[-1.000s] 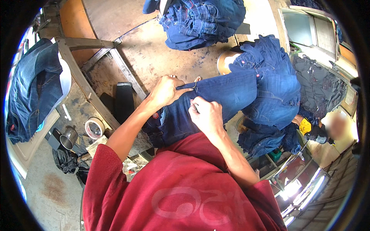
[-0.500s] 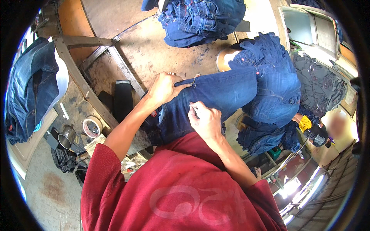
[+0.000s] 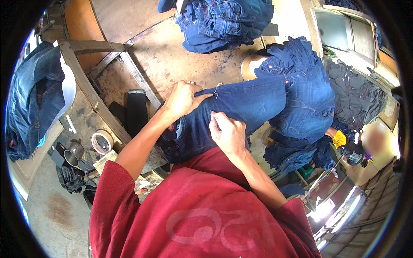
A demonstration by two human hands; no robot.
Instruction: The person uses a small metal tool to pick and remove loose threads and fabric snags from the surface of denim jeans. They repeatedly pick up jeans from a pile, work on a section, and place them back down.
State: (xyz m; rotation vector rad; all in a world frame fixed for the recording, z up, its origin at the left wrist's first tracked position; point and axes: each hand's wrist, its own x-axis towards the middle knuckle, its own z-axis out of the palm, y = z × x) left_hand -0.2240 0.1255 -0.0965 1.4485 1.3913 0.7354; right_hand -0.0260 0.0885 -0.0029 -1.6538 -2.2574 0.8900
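A pair of dark blue jeans (image 3: 258,99) lies stretched in front of me, one leg running right over a padded support. My left hand (image 3: 181,101) is closed on the far edge of the denim, pinching a fold between thumb and fingers. Close to that thumb, a small thread-like strand (image 3: 215,90) sticks out of the edge. My right hand (image 3: 230,132) hovers over or rests on the near part of the leg, fingertips pressed together. Whatever those fingertips hold, if anything, is too small to make out. The waist part of the jeans bunches against my red shirt.
More jeans (image 3: 223,26) are heaped at the far side, and dark garments (image 3: 355,94) at the right. A wooden frame (image 3: 97,101) stands left, with a tape roll (image 3: 102,142) and metal cup (image 3: 74,154) beside it. Another person (image 3: 352,148) is at the far right.
My hands and the jeans stay almost in place, with only a tiny shift of the right hand. Past my right forearm, a blue patch has come into view.
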